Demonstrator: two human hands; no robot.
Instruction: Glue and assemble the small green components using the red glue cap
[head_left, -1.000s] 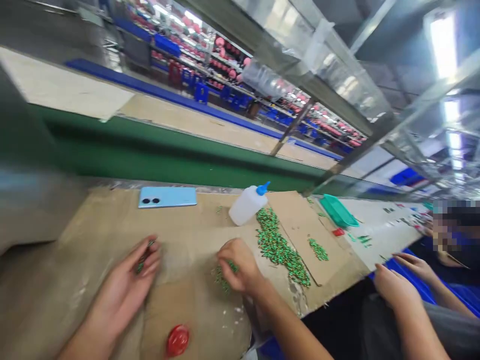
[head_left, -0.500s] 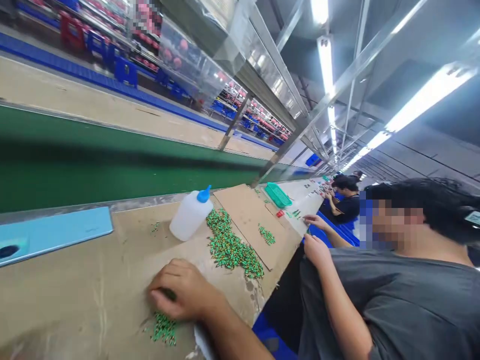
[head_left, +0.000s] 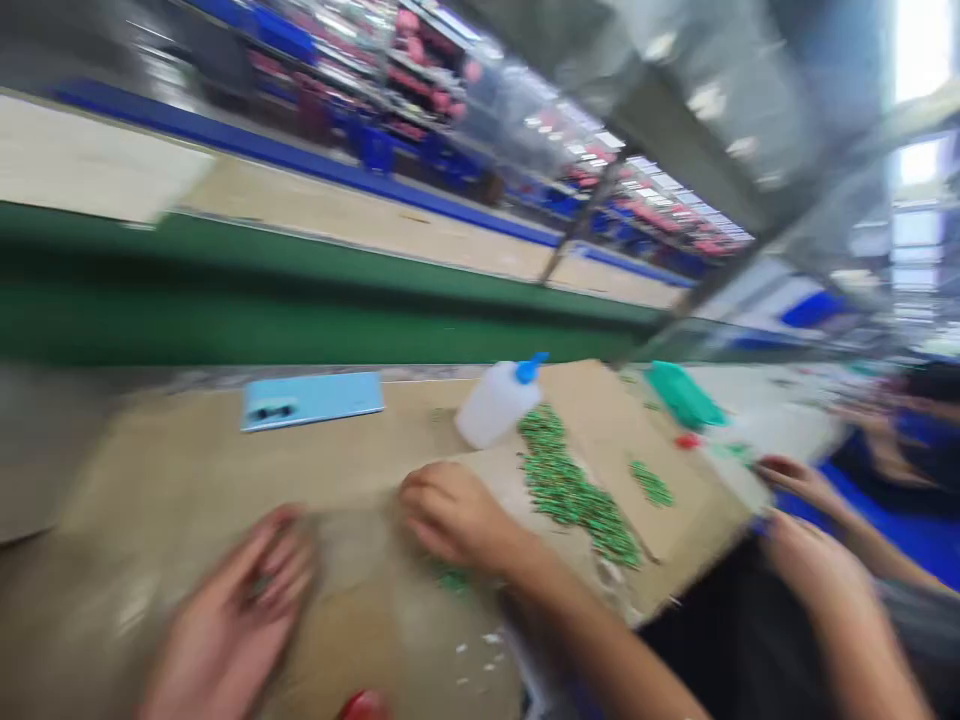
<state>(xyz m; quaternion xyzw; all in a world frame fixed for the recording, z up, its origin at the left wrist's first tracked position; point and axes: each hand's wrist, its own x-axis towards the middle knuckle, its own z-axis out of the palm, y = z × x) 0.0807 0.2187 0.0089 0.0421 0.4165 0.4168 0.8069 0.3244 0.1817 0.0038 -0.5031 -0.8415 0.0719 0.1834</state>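
"Cardboard (head_left: 615, 420) has swung back under us, and our left hand (head_left: 232, 620) is in view again. What do we have now?"

"Our right hand (head_left: 457, 515) sits beside the green heap (head_left: 577, 495), fingers curled together, with a few green pieces (head_left: 452, 578) just below it on the card. We can't tell whether it's pinching anything."

"And the left?"

"It's smeared by blur. The fingers curl toward each other, maybe around something small and dark, but we can't tell whether they're clamped."

"Where does the main pile lie?"

"The heap sits between our right hand and a smaller green patch (head_left: 651, 483), just below the squeeze bottle (head_left: 499, 408). Its long axis runs from the bottle diagonally down and to the right, toward the cardboard's near edge. Single pieces are too blurred to show which way they point."

"Anything else close by?"

"There's a light blue phone (head_left: 311, 400) beyond our hands, a red lid (head_left: 365, 706) at the bottom edge, and a green tray (head_left: 682, 395) farther along. A co-worker's hand (head_left: 799, 480) reaches in at the right, apart from ours."
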